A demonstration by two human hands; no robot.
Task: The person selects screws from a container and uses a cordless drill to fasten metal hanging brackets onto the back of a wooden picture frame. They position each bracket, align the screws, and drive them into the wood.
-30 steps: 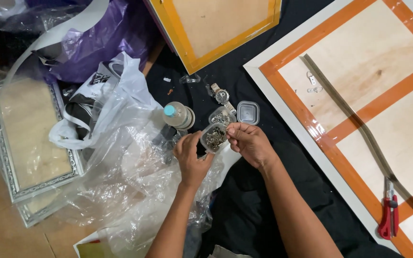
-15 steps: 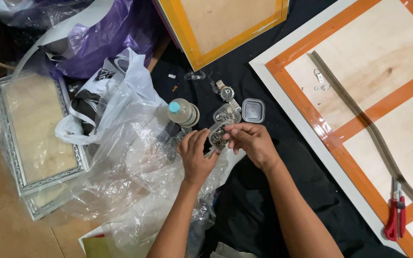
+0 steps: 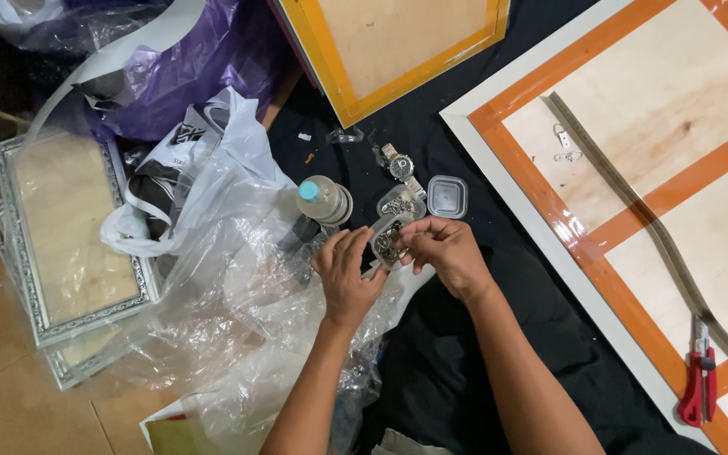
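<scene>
Small clear plastic box (image 3: 387,242) of metal fittings sat between both hands, above the person's black-clothed lap, and serves as the landmark for everything else. The left hand (image 3: 347,276) was curled around the box's near-left side, gripping it. The right hand (image 3: 441,251) was closed at the fingertips over the box's right edge, pinching at its contents; what exactly the fingertips held was too small to tell. Compared with a second ago, the box had tipped from lying flat in the left palm to being held up between both hands, with the right fingers now at it, which suggests picking out a fitting was under way.

Just beyond the box lay a second clear box (image 3: 400,203) and, to its right, a square lid (image 3: 446,195). Left of the box stood a bottle with a blue cap (image 3: 323,199) amid crumpled clear plastic bags (image 3: 238,278). Farther beyond lay a wristwatch (image 3: 400,166). Well right of the box, a large backing board with orange tape (image 3: 634,194) carried a long strip and red-handled pliers (image 3: 698,383). Far left lay silver picture frames (image 3: 61,244); farthest beyond, an orange-edged frame (image 3: 398,42).
</scene>
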